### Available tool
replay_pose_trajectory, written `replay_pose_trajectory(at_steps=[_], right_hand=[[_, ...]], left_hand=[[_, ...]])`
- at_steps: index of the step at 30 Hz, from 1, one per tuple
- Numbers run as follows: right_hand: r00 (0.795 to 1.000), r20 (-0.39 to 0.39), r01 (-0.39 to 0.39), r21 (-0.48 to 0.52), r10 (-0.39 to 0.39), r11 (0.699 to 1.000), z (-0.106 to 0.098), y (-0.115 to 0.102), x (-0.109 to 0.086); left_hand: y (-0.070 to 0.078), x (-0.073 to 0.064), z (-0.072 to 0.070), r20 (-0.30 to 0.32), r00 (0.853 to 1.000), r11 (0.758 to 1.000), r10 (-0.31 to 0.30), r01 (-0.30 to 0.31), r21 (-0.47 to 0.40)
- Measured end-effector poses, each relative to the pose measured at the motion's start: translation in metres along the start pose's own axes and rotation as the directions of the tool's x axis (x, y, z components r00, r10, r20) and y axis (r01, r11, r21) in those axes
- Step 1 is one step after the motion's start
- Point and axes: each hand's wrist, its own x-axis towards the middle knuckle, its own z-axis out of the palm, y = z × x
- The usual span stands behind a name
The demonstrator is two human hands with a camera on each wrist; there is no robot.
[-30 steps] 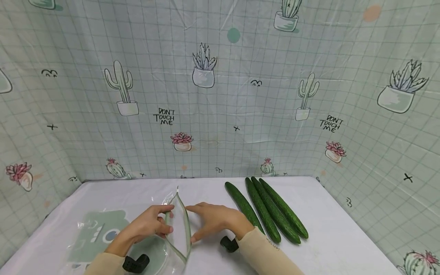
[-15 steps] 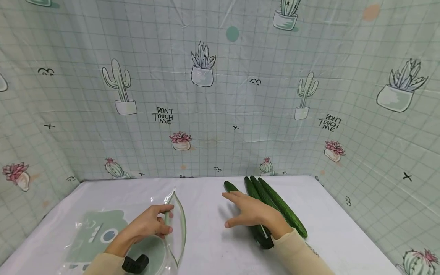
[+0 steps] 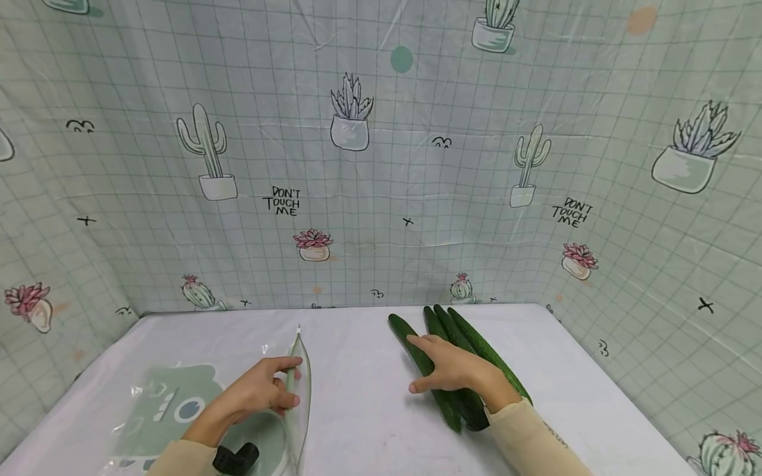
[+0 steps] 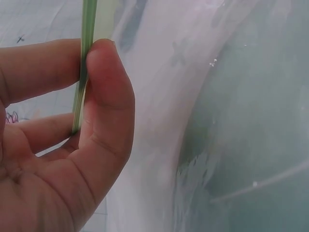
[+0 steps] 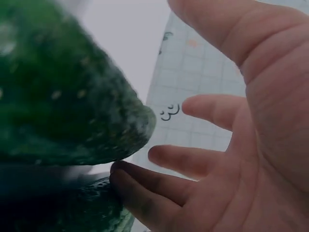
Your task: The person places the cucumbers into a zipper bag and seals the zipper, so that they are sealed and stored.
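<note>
My left hand (image 3: 253,390) pinches the green edge strip (image 4: 89,21) of a clear plastic bag with a green printed design (image 3: 157,403). The strip runs between thumb and fingers in the left wrist view, and the bag's mouth gapes a little at its right side. Over the cucumbers at the right, my right hand (image 3: 455,367) hovers with fingers spread and thumb apart. The leftmost cucumber (image 3: 400,328) passes beneath it. A dark green, bumpy cucumber end (image 5: 72,96) fills the left of the right wrist view, beside the fingers (image 5: 207,108).
The other cucumbers (image 3: 479,337) lie side by side at the right of the white table (image 3: 357,396), partly hidden by the right hand and sleeve. A black wrist device (image 3: 236,457) sits below the left hand. Behind the table hangs a cactus-print curtain (image 3: 381,198).
My right hand has left the bag's mouth and moved right, over the cucumbers. The bag's mouth has narrowed. My left hand has kept its pinch in about the same place.
</note>
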Motion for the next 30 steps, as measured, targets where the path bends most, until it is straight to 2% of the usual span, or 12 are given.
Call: replay_pose_trajectory(at_steps=[11, 24, 30], right_hand=[[0.997, 0.054, -0.058, 0.018, 0.057, 0.998, 0.0037, 0.003, 0.0052], [0.996, 0.005, -0.087, -0.028, 0.087, 0.996, 0.0078, -0.0009, 0.0044], [0.998, -0.015, -0.065, 0.007, 0.065, 0.998, 0.0092, -0.0003, 0.0066]], left_hand=[[0.0016, -0.0002, 0.0018, -0.008, 1.0, 1.0, -0.008, 0.009, 0.021], [0.0011, 0.0, 0.0023, 0.003, 1.0, 1.0, -0.011, 0.011, 0.026], [0.0004, -0.0001, 0.0021, 0.005, 1.0, 1.0, -0.014, 0.014, 0.025]])
